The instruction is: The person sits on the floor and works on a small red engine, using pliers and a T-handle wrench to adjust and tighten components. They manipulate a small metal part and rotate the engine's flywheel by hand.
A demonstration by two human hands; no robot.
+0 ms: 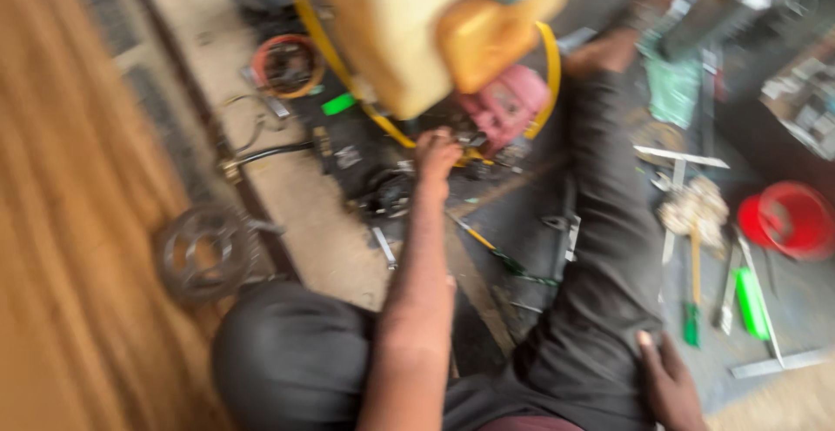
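Observation:
The picture is motion-blurred. My left hand (437, 154) reaches forward to the base of a small engine machine with a cream tank (409, 22), a yellow tube frame (551, 66) and a pink-red housing (504, 105). Its fingers are curled against dark parts under the housing; blur hides whether they grip anything. My right hand (668, 383) lies flat on my dark trouser leg (609, 248), holding nothing. My legs are stretched along the floor toward the machine.
A red bucket (791, 218) stands at the right beside green-handled tools (752, 302) and a pale rag (693, 209). An orange ring (287, 64) and a round metal part (204, 250) lie left. A thin yellow-green tool (496, 253) lies between my legs.

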